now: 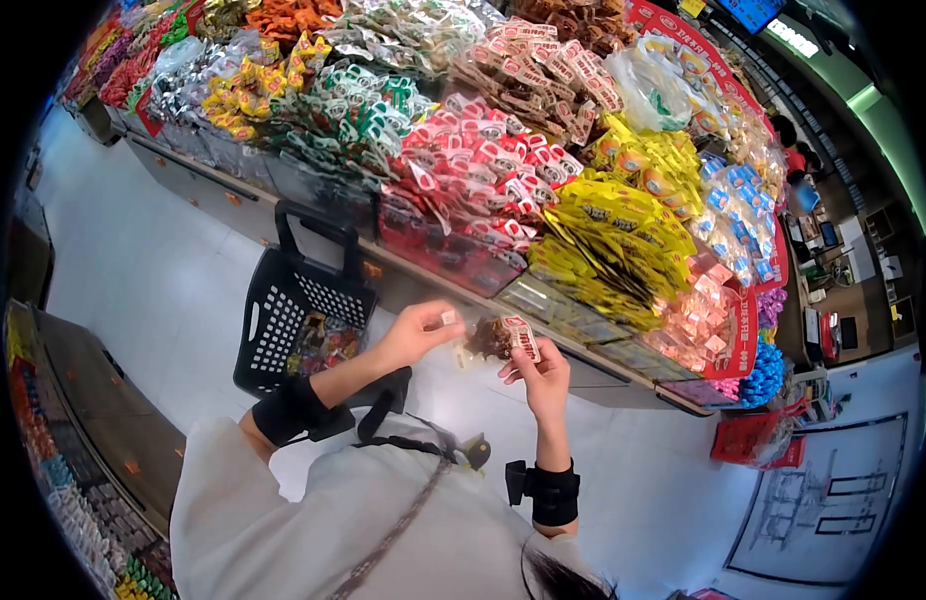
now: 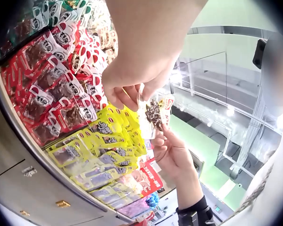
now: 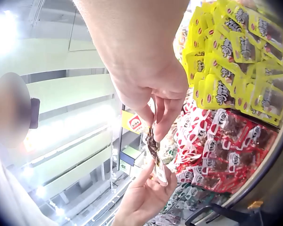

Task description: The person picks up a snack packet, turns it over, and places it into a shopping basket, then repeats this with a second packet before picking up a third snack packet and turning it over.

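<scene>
Under me I see a shiny white floor (image 1: 638, 480). In front of me runs a long grey counter (image 2: 42, 188) with little gold metal latches (image 2: 63, 204). To my left stands a low brown cabinet (image 1: 108, 390). On my right is a big white panel with a thin black frame (image 1: 773, 545). Up high, pale green flat panels (image 3: 61, 92) and round white lamps (image 2: 230, 111) glow brightly.

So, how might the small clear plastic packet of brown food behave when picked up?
The packet is probably light: the left hand and right hand pinch it. Its clear edges look thin, so may flop; the lumpy brown food probably feels stiffer.
</scene>
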